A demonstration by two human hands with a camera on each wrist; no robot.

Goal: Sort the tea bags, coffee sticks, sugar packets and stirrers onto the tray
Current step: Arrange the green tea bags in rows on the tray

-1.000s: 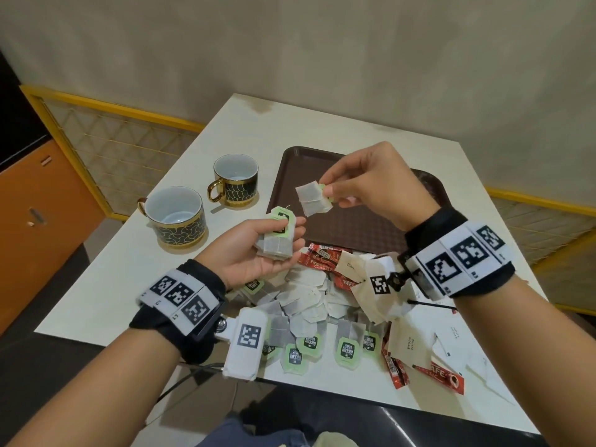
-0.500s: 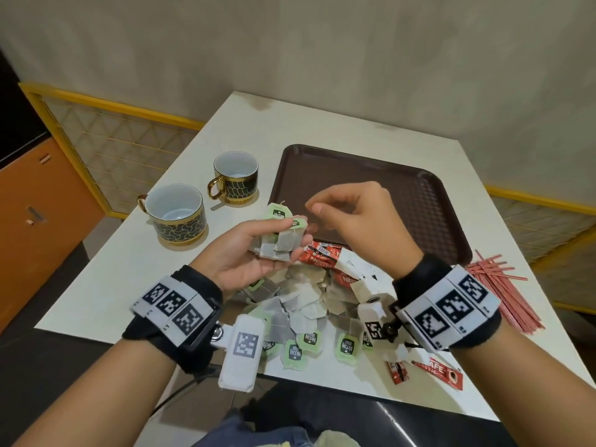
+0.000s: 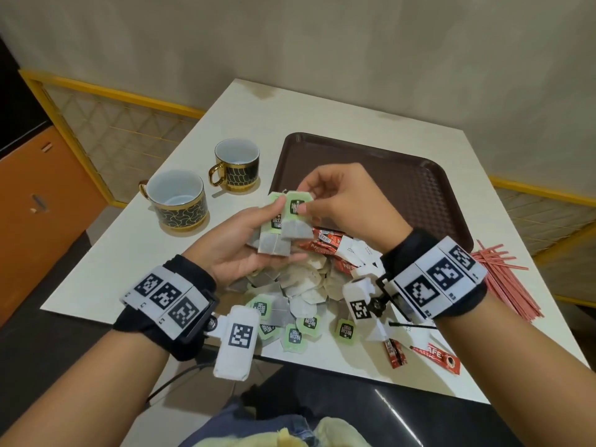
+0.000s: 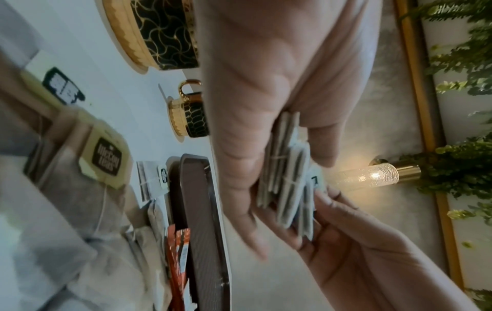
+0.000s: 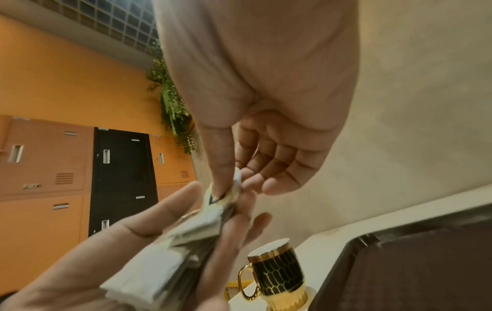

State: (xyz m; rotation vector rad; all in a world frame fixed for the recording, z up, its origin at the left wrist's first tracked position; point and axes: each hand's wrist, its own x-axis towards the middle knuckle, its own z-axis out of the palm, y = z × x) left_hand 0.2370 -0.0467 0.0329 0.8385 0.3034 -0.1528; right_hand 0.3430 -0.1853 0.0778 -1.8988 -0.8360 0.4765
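Left grip (image 3: pixel 240 245) clasps stacked tea bags (image 3: pixel 274 233); right grip (image 3: pixel 338 201) pinches top tea bag (image 3: pixel 296 217).

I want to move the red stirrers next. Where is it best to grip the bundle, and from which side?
Probably grip the red stirrers across the middle of the bundle, coming from above with the right hand. They lie flat on the table right of the tray, fanned at the far ends, so a mid-length pinch should gather most.
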